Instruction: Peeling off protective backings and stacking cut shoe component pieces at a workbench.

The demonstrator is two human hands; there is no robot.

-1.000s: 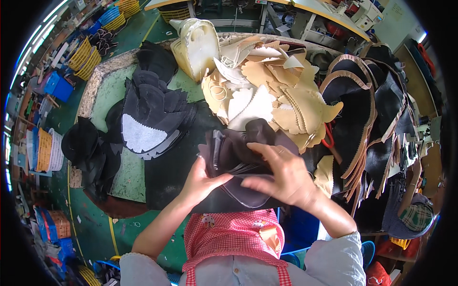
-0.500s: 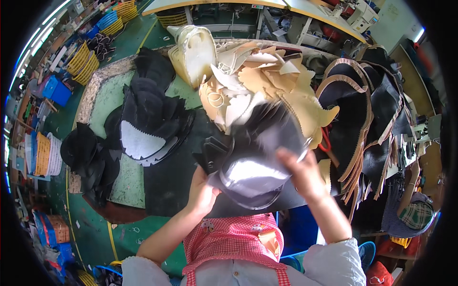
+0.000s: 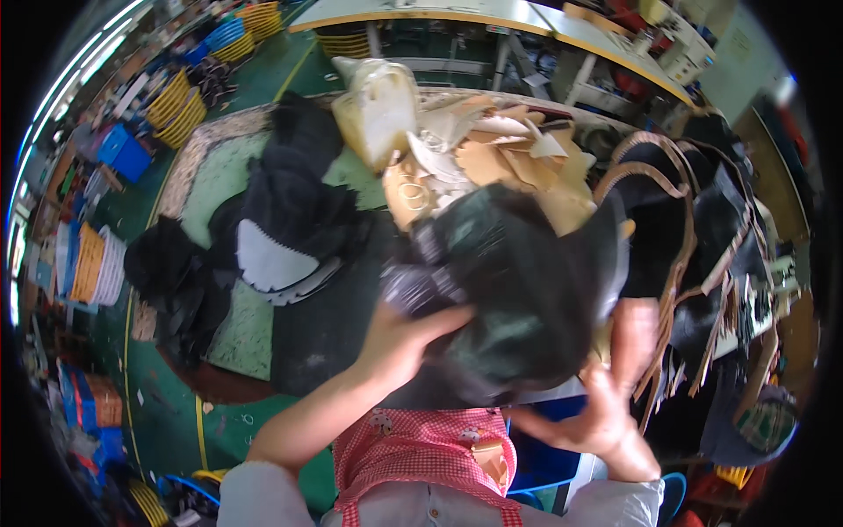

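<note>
A stack of glossy black leather-like cut pieces (image 3: 527, 299) is tilted up over the front of the work table. My left hand (image 3: 408, 342) grips its left side, thumb on the face of the pieces. Just off the lower right edge of the stack, my right hand (image 3: 606, 408) is open, fingers spread and blurred. Left of the stack lies a pile of black pieces (image 3: 303, 206) with a pale grey toothed-edge piece (image 3: 274, 261) among them. Tan and cream cut pieces (image 3: 505, 162) are heaped behind the stack, which partly hides them.
A yellowed plastic jug (image 3: 378, 110) stands at the back of the table. More black pieces (image 3: 171, 272) lie at the left edge. Black pieces with tan borders (image 3: 650, 224) hang at the right. Yellow baskets (image 3: 176, 110) and a blue bin (image 3: 123, 151) stand on the green floor.
The black stack has swung up and to the right, turning a different face to view. My right hand has come off it and spread, moving lower and right. My left hand keeps its grip.
</note>
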